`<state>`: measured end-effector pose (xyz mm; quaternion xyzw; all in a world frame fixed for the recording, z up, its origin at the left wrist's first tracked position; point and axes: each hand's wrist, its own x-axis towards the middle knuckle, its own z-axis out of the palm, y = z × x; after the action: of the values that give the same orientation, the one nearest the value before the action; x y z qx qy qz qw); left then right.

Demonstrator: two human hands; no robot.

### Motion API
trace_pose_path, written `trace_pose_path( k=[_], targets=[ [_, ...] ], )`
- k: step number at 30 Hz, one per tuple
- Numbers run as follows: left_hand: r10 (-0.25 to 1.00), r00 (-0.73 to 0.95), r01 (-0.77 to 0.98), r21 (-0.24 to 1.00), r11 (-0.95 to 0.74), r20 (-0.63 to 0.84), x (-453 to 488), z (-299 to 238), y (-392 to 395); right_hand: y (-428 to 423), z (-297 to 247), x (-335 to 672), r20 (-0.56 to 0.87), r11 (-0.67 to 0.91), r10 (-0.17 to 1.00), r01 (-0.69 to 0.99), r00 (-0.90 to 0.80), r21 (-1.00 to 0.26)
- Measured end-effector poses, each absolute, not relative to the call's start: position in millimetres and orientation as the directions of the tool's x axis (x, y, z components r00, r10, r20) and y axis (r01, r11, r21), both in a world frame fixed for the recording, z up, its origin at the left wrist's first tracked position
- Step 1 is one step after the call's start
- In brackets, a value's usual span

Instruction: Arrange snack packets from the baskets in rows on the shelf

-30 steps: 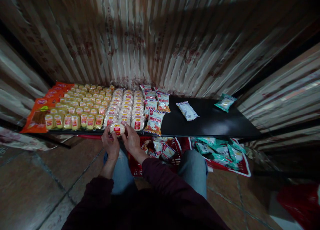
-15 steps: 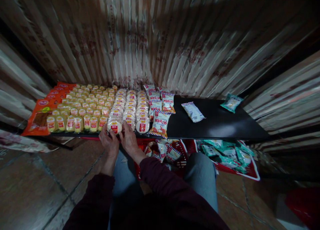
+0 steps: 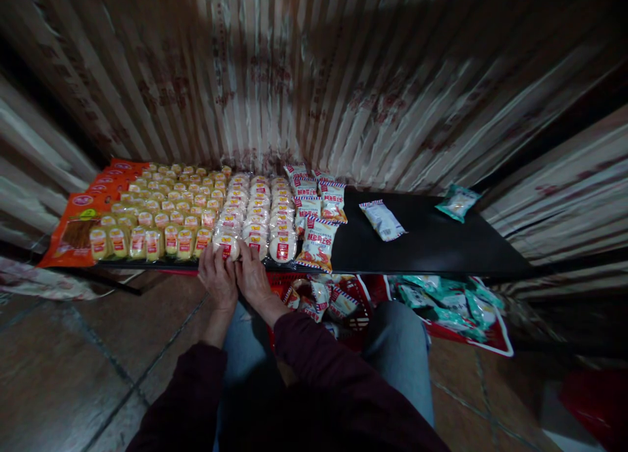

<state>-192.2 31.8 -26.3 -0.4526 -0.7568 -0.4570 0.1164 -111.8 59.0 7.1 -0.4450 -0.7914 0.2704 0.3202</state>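
At the shelf's front edge, my left hand (image 3: 217, 275) has its fingers curled over the lower left of a round white rice cracker pack (image 3: 226, 246). My right hand (image 3: 252, 275) grips the same pack's right side, fingertips bent close to the left hand. This pack is at the front of an overlapping column of similar crackers (image 3: 236, 200). Two more cracker columns (image 3: 283, 220) stand to its right. Small yellow wrapped cakes (image 3: 184, 241) fill rows on the left. The pack's lower part is partly hidden by my fingers.
Orange bags (image 3: 78, 226) line the far left. White-and-red snack bags (image 3: 316, 243) stand right of the crackers. A face-down bag (image 3: 383, 220) and a green packet (image 3: 458, 202) lie on the black shelf (image 3: 432, 246). Below are red baskets (image 3: 505, 337) of packets, near my knees.
My fingers have moved up and further over the front cracker pack, covering more of it. The whole view has shifted slightly; the other goods stay in place.
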Motion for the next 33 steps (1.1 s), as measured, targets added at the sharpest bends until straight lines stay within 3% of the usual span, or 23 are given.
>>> trace_pose_path(
  k=[5, 9, 17, 33],
  targets=[
    [0.635, -0.528, 0.799, 0.584, 0.145, 0.564, -192, -30, 28, 59, 14, -107, 0.301, 0.507, 0.853, 0.541, -0.427, -0.671],
    [0.672, -0.49, 0.809, 0.577, 0.113, 0.556, -190, -28, 28, 62, 22, -95, 0.386, 0.58, 0.815, 0.596, -0.433, -0.555],
    [0.63, -0.477, 0.833, 0.544, 0.102, 0.612, -192, -37, 35, 82, 13, -68, 0.478, 0.585, 0.792, 0.696, -0.379, -0.417],
    [0.63, -0.491, 0.818, 0.568, 0.095, 0.601, -190, -31, 43, 86, 1, -69, 0.444, 0.58, 0.803, 0.695, -0.398, -0.426]
  ],
)
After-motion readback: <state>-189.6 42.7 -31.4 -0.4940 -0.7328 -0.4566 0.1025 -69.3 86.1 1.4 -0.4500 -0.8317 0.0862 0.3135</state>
